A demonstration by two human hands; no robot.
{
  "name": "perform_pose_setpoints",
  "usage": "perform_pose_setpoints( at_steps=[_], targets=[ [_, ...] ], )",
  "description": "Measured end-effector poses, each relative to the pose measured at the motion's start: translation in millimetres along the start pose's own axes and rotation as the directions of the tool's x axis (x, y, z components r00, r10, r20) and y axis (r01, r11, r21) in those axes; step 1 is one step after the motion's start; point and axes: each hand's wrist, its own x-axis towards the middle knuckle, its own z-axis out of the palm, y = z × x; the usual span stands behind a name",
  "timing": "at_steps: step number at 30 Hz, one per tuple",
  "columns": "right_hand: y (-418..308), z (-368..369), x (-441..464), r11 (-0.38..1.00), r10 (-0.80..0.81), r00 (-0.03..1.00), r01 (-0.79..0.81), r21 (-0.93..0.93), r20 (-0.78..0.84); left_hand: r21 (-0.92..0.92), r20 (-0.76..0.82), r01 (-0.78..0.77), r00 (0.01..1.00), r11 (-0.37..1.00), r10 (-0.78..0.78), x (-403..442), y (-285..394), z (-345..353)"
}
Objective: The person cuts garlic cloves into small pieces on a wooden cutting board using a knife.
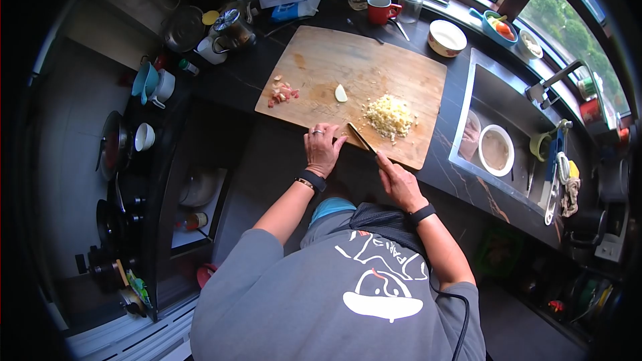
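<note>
My right hand (400, 184) is closed around the handle of a knife (362, 138), whose dark blade lies over the front edge of the cutting board (307, 87). My left hand (323, 152) rests at that edge, left of the blade, thumb apart from the bent fingers; nothing shows clearly in it. Small pale bits lie near its thumb. A heap of chopped pale-yellow pieces, looking like garlic (389, 117), sits on the right of the board. Farther back lies one larger pale piece (341, 93). Small pinkish chopped pieces (283, 93) are at the left.
A steel sink (473, 87) with a white bowl (495, 150) inside is on the right. Behind the board stand a red mug (381, 9), a glass (410, 5) and a patterned bowl (447, 38). A metal pot (233, 29) stands back left.
</note>
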Motion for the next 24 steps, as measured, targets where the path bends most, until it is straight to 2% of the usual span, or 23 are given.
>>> perform_pose_setpoints(
  at_steps=[1,4,6,7,10,14,17,19,22,23,24],
  targets=[
    [-1,-1,1,1.000,0.000,1.000,0.000,0.002,0.001,0.017,0.014,0.065,0.998,0.998,-0.065,-1,-1,0],
    [-1,-4,3,0.999,0.041,0.999,-0.040,0.023,-0.027,-0.039,0.062,0.132,0.990,0.990,-0.129,0,-1,3],
    [1,-6,5,0.997,0.050,0.981,-0.036,0.075,-0.189,-0.046,0.078,0.130,0.989,0.990,-0.126,6,0,8],
    [1,-9,5,0.988,0.135,0.982,-0.123,0.092,-0.132,-0.053,0.094,0.127,0.988,0.990,-0.122,10,1,11],
    [-3,-13,7,0.990,0.109,0.976,-0.089,0.111,-0.189,-0.066,0.117,0.105,0.988,0.992,-0.097,25,8,24],
    [-10,-17,8,0.989,0.089,0.977,-0.064,0.135,-0.194,-0.155,-0.003,0.039,0.999,0.987,-0.040,50,15,33],
    [-5,-9,8,0.996,0.028,0.975,-0.008,0.089,-0.219,-0.164,-0.032,0.081,0.996,0.983,-0.087,65,11,23],
    [-4,-4,10,0.992,-0.027,0.999,0.032,0.121,-0.045,-0.237,0.007,0.128,0.991,0.963,-0.130,71,-2,20],
    [-8,4,19,0.990,-0.011,1.000,0.014,0.139,-0.025,-0.281,0.069,0.180,0.983,0.942,-0.168,72,-15,19],
    [-8,2,21,0.979,0.107,0.988,-0.124,0.163,0.108,-0.250,0.110,0.205,0.977,0.946,-0.182,70,-18,18],
    [-7,4,21,0.978,0.110,0.988,-0.126,0.166,0.105,-0.249,0.112,0.201,0.978,0.947,-0.178,67,-18,17]
  ],
)
